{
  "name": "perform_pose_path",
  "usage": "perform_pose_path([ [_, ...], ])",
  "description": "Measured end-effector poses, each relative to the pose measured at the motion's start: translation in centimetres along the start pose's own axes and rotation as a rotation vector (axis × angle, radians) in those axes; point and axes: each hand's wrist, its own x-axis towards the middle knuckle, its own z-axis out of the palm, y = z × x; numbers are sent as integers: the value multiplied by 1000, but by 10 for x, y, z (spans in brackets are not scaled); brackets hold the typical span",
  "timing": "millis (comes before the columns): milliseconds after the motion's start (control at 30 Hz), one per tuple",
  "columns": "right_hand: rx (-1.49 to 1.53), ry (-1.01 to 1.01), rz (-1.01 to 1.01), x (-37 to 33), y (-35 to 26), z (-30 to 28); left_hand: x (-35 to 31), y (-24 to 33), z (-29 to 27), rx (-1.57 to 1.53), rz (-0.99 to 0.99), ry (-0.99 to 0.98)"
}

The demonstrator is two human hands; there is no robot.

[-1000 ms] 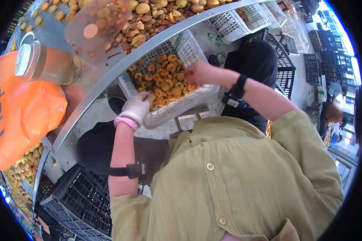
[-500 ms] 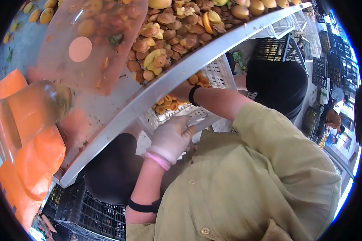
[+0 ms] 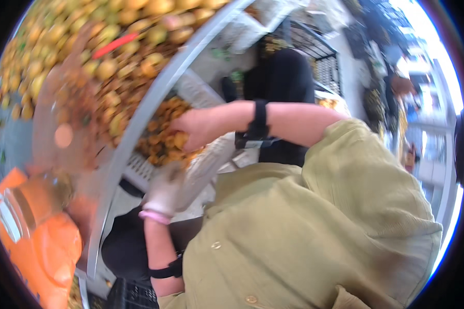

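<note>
A white plastic crate (image 3: 203, 90) stands beside the metal-edged table, holding a heap of orange halved fruits, apparently apricots (image 3: 162, 136). My bare right hand (image 3: 198, 129), with a black band at the wrist, reaches into it and touches the fruit with its fingers apart. My left hand (image 3: 162, 193) wears a pale glove with a pink band at the cuff. It rests at the near side of the crate, close to the fruit, its fingers blurred by motion and partly hidden.
The table's metal rim (image 3: 139, 118) runs along the crate. Whole yellow fruits (image 3: 41, 62), brown pits and a slim red object (image 3: 116, 45) lie on it. A clear jar (image 3: 33, 201) sits by an orange bag (image 3: 46, 252). Black crates (image 3: 314, 56) stand on the floor.
The view has swung, showing more of the crate and table. My right hand, mostly hidden below the table rim before, now shows over the fruit. My left hand has moved along the crate.
</note>
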Motion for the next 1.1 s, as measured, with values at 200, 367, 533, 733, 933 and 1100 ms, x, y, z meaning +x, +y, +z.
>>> perform_pose_path([
  [200, 398, 1060, 130, -333, 27, -80, 9, -22, 9, -33, -93, -54],
  [367, 822, 1776, 745, -516, 149, 107, 13, -14, 33, 82, -216, -177],
  [533, 1939, 1682, 679, -496, 266, 352, 23, -23, 39, 60, -463, -162],
  [733, 1745, 1585, 659, -491, 362, 358, 20, -13, 41, 25, -464, -78],
  [933, 960, 1562, 1342, -517, 370, 301, 14, -8, 52, 33, -439, -80],
  [1100, 652, 1141, 1218, -485, 349, 330, -7, 32, 68, 0, -429, -44],
])
